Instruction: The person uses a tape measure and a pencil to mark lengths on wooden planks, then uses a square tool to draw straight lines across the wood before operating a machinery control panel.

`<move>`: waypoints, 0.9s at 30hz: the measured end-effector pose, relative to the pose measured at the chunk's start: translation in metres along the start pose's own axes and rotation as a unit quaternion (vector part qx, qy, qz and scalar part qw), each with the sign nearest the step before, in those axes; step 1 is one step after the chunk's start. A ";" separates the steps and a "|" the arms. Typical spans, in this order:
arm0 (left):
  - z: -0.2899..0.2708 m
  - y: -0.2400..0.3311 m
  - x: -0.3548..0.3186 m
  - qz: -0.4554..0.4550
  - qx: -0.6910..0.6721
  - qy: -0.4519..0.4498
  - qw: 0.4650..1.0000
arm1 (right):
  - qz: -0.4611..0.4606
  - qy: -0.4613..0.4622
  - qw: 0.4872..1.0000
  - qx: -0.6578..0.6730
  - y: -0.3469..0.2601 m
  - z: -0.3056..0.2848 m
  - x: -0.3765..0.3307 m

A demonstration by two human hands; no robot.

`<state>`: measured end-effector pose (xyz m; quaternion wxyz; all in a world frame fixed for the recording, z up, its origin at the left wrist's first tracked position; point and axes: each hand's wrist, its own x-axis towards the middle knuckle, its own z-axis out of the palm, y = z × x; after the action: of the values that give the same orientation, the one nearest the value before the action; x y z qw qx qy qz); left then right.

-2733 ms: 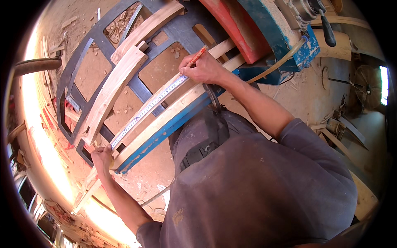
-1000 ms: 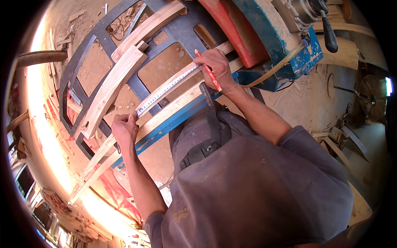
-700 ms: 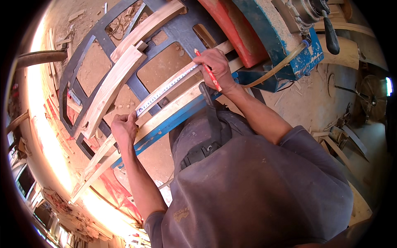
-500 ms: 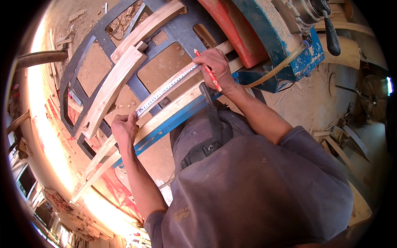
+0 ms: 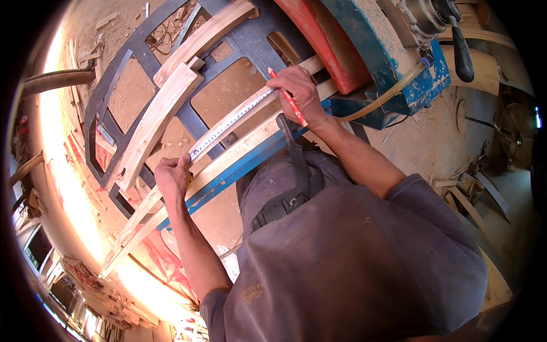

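Observation:
A white tape measure (image 5: pixel 232 121) is stretched between my hands along a long wooden strip (image 5: pixel 213 130). My left hand (image 5: pixel 172 178) is closed on the tape's lower left end; a bit of yellow shows beside the fingers, and the rest of what the palm holds is hidden. At the upper right, my right hand (image 5: pixel 299 94) is closed, pinching the tape's other end against the wood. A red pencil (image 5: pixel 292 104) also sits in that hand, slanting across the fingers. A second pale strip (image 5: pixel 239 149) lies alongside, nearer my body, next to a blue metal rail (image 5: pixel 242 166).
Two curved wooden pieces (image 5: pixel 156 122) rest on a dark metal frame (image 5: pixel 188 117) with large openings. A red and blue machine (image 5: pixel 364 57) with a black-handled lever (image 5: pixel 462 52) stands at the upper right. Wood scraps (image 5: pixel 97 285) are piled at the lower left.
The view has shifted very slightly. Both hands keep their grip, and the tape stays stretched along the wood.

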<state>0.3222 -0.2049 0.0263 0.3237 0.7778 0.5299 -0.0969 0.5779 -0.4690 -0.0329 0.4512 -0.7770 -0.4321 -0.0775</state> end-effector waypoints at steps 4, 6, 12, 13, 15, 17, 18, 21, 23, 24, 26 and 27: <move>0.000 0.000 0.000 -0.003 -0.008 -0.001 1.000 | -0.008 0.010 1.000 0.009 -0.001 0.001 0.001; 0.000 -0.001 0.001 -0.003 -0.010 -0.005 1.000 | -0.011 0.011 1.000 0.011 -0.001 0.001 0.001; 0.000 -0.003 0.003 -0.005 -0.007 -0.012 1.000 | -0.006 0.012 1.000 0.018 -0.001 0.001 0.001; 0.000 -0.003 0.003 -0.007 -0.008 -0.012 1.000 | -0.007 0.014 1.000 0.017 0.000 0.001 0.001; -0.001 0.001 0.001 -0.006 -0.013 -0.012 1.000 | -0.010 0.016 1.000 0.015 0.001 0.001 0.001; -0.002 0.002 0.001 -0.001 -0.010 -0.011 1.000 | -0.011 0.014 1.000 0.019 0.000 0.001 0.001; -0.002 0.001 0.001 0.003 -0.005 -0.009 1.000 | -0.012 0.013 1.000 0.021 -0.001 0.000 0.002; -0.002 0.002 0.000 0.007 -0.001 -0.007 1.000 | -0.007 0.003 1.000 0.017 -0.001 -0.002 0.002; -0.003 0.004 -0.001 0.005 -0.004 -0.009 1.000 | -0.004 0.002 1.000 0.015 -0.001 -0.002 0.002; -0.003 0.005 -0.002 0.004 -0.007 -0.010 1.000 | -0.003 0.001 1.000 0.014 -0.001 -0.002 0.002; -0.003 0.005 -0.001 0.002 -0.005 -0.012 1.000 | 0.002 0.003 1.000 0.017 -0.001 -0.001 0.001; -0.004 0.004 -0.001 0.002 -0.002 -0.012 1.000 | 0.004 0.003 1.000 0.019 -0.001 -0.002 0.001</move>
<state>0.3252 -0.2042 0.0311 0.3317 0.7770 0.5246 -0.1048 0.5783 -0.4697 -0.0312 0.4678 -0.7698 -0.4287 -0.0696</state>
